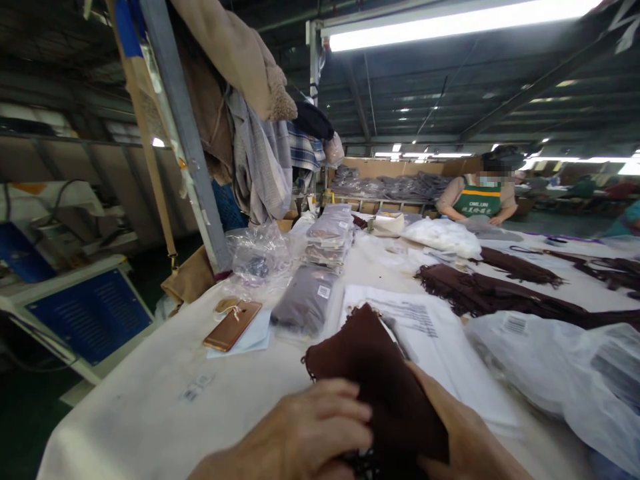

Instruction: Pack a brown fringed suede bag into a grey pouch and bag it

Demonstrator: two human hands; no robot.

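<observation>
A folded dark brown fringed cloth is held between my two hands above the near part of the table. My left hand curls its fingers against the cloth's left side. On the right side, my right hand grips the cloth's edge, its fingertips mostly hidden behind it. Beneath and beyond lies a white plastic bag with printed text. A grey item in clear plastic with a barcode label lies just past the cloth.
A phone rests at the left on pale blue paper. Stacked bagged items stand farther back. More brown fringed cloths and plastic bags lie right. A person in a green apron works across the table.
</observation>
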